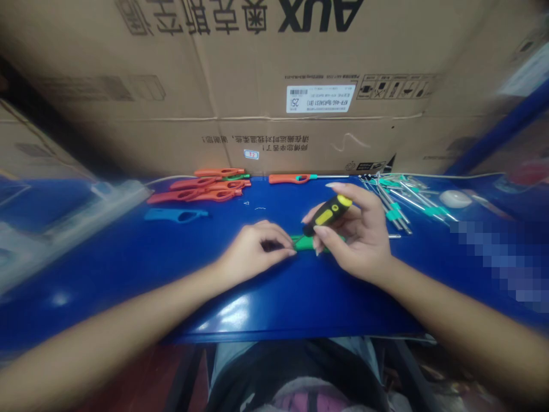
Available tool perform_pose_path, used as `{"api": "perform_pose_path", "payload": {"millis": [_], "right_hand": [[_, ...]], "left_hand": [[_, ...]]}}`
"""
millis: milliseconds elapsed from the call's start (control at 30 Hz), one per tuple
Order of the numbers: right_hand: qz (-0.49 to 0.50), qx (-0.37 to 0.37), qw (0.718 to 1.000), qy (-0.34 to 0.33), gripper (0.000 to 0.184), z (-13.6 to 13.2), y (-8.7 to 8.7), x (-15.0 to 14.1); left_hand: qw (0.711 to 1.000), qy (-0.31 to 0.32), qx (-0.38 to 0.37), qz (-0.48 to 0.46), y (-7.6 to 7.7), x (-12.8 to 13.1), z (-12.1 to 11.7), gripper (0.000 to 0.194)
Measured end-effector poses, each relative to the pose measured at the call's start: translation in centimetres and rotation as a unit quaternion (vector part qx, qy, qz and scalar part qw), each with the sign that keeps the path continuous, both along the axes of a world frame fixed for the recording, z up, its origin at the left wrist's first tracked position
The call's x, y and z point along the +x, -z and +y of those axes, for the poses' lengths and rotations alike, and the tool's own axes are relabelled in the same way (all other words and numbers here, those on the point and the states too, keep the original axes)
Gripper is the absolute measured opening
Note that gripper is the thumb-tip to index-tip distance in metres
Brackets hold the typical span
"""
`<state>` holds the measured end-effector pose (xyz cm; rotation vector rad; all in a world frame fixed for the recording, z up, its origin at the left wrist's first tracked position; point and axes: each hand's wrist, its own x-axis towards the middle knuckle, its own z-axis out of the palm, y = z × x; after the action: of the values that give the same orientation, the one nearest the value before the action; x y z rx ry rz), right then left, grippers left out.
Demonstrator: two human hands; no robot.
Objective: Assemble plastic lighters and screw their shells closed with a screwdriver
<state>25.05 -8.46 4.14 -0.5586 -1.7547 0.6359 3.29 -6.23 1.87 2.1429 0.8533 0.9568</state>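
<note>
A screwdriver with a black and yellow handle is gripped in my right hand, its handle tilted up to the right. Its shaft points down toward the left end of a green lighter lying on the blue table. My left hand pinches that end of the lighter between thumb and fingers. The right hand's fingers partly cover the rest of the lighter; a thin metal tube shows beyond them on the right. The screwdriver's tip is too small to make out.
Several orange-red lighter handles are piled at the back left, near a blue lighter handle. An orange lighter lies by the cardboard wall. Metal tubes with green parts and a white round object are at the right.
</note>
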Motion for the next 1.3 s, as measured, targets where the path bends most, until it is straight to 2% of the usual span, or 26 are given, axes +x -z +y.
{"api": "perform_pose_path", "payload": {"millis": [133, 367, 533, 900, 1300], "right_hand": [[-0.01, 0.009, 1.0, -0.006, 0.057, -0.1, 0.1, 0.1], [0.019, 0.012, 0.999, 0.036, 0.054, 0.1, -0.1, -0.2], [0.009, 0.001, 0.999, 0.04, 0.054, 0.3, 0.2, -0.2], [-0.024, 0.0, 0.998, 0.055, 0.051, -0.3, 0.0, -0.1], [-0.029, -0.005, 0.999, 0.036, 0.053, -0.3, 0.2, -0.2]], "left_hand": [[1.0, 0.015, 0.01, 0.008, 0.1, -0.1, 0.2, 0.009], [0.992, 0.024, 0.055, 0.111, 0.6, -0.7, 1.0, 0.045], [0.989, 0.033, 0.042, 0.135, 1.2, -0.7, 1.0, 0.041], [0.987, 0.086, 0.05, 0.127, 0.9, -0.4, 0.2, 0.039], [0.985, 0.102, 0.048, 0.131, 0.7, -0.3, 0.1, 0.035]]}}
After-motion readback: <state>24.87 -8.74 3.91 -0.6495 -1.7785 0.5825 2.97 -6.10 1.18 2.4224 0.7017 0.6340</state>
